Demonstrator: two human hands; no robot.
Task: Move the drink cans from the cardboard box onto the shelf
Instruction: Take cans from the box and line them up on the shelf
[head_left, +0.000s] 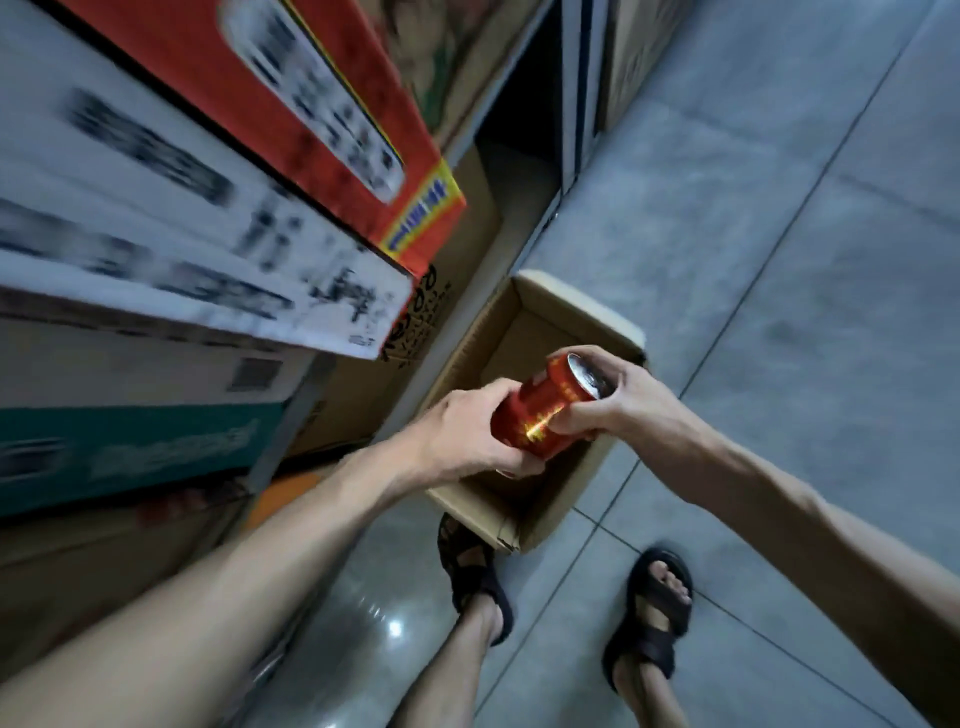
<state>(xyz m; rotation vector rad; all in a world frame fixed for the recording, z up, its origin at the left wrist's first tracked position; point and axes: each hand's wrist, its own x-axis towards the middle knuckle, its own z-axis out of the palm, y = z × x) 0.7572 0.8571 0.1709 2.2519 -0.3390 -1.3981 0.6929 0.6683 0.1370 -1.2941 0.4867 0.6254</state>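
A red drink can (540, 410) with gold print is held tilted on its side above the open cardboard box (524, 322), silver top pointing right. My left hand (467, 436) grips its bottom end. My right hand (623, 400) wraps its top end. The box stands on the floor beside the shelf unit (291, 415) on the left. The part of the box's inside that shows is bare cardboard, and my hands hide the rest.
Stacked cartons fill the shelves on the left: a red one (291, 114), a white one (171, 223) and a teal one (130, 447). Grey floor tiles (779, 260) spread to the right. My sandalled feet (654, 623) stand just in front of the box.
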